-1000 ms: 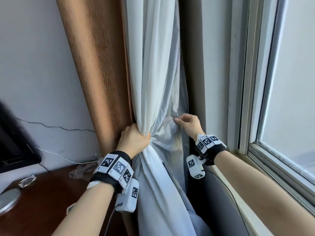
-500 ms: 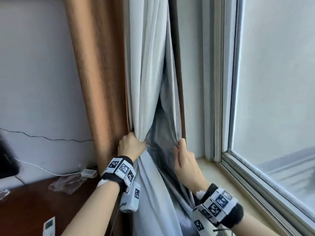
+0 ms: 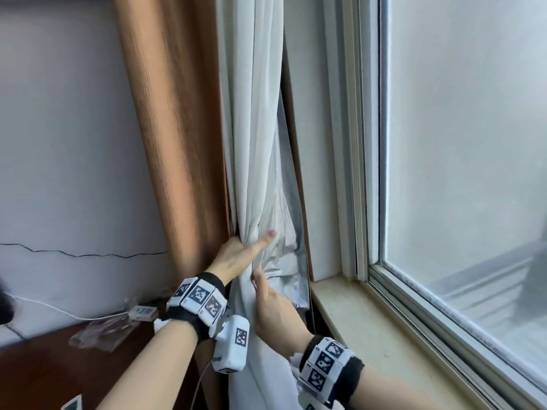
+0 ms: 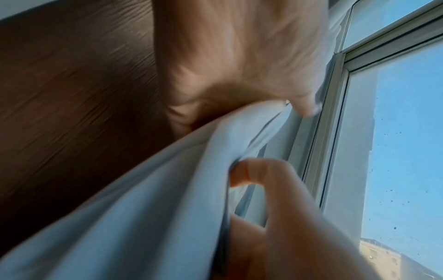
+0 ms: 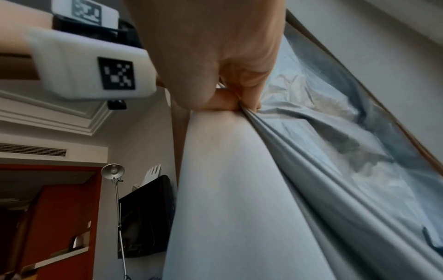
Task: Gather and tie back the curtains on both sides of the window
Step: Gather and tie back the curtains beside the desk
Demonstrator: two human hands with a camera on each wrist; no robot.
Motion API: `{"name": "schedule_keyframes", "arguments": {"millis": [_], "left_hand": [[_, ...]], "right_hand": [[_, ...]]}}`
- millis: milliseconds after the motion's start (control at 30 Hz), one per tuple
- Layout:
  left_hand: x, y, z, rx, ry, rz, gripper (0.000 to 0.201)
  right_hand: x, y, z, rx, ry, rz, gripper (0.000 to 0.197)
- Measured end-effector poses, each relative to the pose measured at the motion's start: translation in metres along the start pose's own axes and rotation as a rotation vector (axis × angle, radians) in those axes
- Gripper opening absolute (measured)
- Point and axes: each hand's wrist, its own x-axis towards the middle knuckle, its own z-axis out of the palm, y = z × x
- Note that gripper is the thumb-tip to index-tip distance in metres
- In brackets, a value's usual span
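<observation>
A white curtain (image 3: 251, 113) with a silvery lining (image 3: 285, 232) hangs left of the window, beside a brown drape (image 3: 177, 113). My left hand (image 3: 239, 255) grips the gathered white curtain at waist height, with its thumb stretched across the front of the folds. My right hand (image 3: 272, 303) is just below it and pinches a fold of the same curtain between thumb and fingertips (image 3: 257, 273). The right wrist view shows that pinch on the curtain edge (image 5: 249, 115). In the left wrist view the bunched curtain (image 4: 167, 189) runs from my left hand (image 4: 239, 56) to my right hand (image 4: 261, 176). No tie-back is visible.
A beige windowsill (image 3: 370, 321) and the window frame (image 3: 355, 143) lie close on the right. A dark wooden desk (image 3: 59, 365) on the left carries a crumpled plastic bag (image 3: 100, 332), a small white device (image 3: 142, 311) and a white cable. A floor lamp (image 5: 112, 171) and a dark screen (image 5: 146, 217) stand behind.
My right hand left the lining's right edge and moved left to just under my left hand, now pinching the curtain. The lining is drawn closer in. The left hand's thumb has stretched out.
</observation>
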Motion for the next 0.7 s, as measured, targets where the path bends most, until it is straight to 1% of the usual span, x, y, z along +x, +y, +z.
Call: {"name": "schedule_keyframes", "arguments": {"millis": [33,67,100,167,200,233,300,333,367,400,433,467,500,533,567,600,633,667,700], "left_hand": [[0.003,-0.005,0.0,0.085,0.072,0.032,0.068],[0.004,-0.008,0.0,0.168,0.133,0.043,0.057],[0.005,-0.01,-0.003,0.228,0.174,0.041,0.051],[0.008,-0.014,-0.011,0.285,0.196,0.026,0.05],[0.009,-0.016,-0.015,0.304,0.196,0.021,0.051],[0.011,-0.019,-0.018,0.327,0.201,0.023,0.051],[0.015,-0.025,-0.023,0.386,0.218,0.039,0.048],[0.016,-0.028,-0.023,0.409,0.225,0.048,0.047],[0.019,-0.032,-0.025,0.428,0.229,0.062,0.045],[0.02,-0.034,-0.024,0.437,0.231,0.078,0.044],[0.021,-0.036,-0.024,0.445,0.232,0.09,0.042],[0.024,-0.039,-0.024,0.453,0.233,0.105,0.041],[0.025,-0.039,-0.023,0.457,0.235,0.115,0.041],[0.027,-0.04,-0.022,0.461,0.234,0.121,0.04],[0.028,-0.039,-0.022,0.463,0.232,0.13,0.04],[0.029,-0.04,-0.022,0.459,0.228,0.136,0.039],[0.029,-0.038,-0.02,0.457,0.223,0.146,0.038],[0.029,-0.038,-0.021,0.459,0.22,0.148,0.037],[0.03,-0.038,-0.022,0.461,0.22,0.148,0.037]], "right_hand": [[-0.001,0.001,-0.001,0.036,-0.027,-0.008,0.076],[-0.003,0.001,-0.002,0.066,-0.06,-0.034,0.078],[-0.004,0.002,-0.004,0.093,-0.101,-0.055,0.077],[0.003,0.012,-0.01,0.16,-0.172,-0.047,0.066],[0.01,0.022,-0.012,0.227,-0.161,-0.004,0.057],[0.021,0.036,-0.014,0.319,-0.093,0.065,0.047],[0.051,0.068,-0.02,0.472,0.143,0.222,0.028],[0.066,0.084,-0.024,0.471,0.269,0.297,0.024],[0.083,0.101,-0.026,0.408,0.361,0.376,0.029],[0.098,0.118,-0.028,0.351,0.379,0.447,0.046],[0.113,0.132,-0.027,0.337,0.326,0.495,0.071],[0.128,0.144,-0.022,0.373,0.267,0.522,0.093],[0.141,0.155,-0.017,0.42,0.216,0.539,0.107],[0.152,0.162,-0.009,0.487,0.181,0.542,0.111],[0.161,0.167,-0.003,0.565,0.17,0.55,0.107],[0.169,0.171,0.005,0.629,0.164,0.562,0.095],[0.174,0.175,0.007,0.645,0.163,0.57,0.077],[0.179,0.179,0.012,0.614,0.169,0.571,0.056],[0.184,0.182,0.016,0.555,0.185,0.56,0.041]]}}
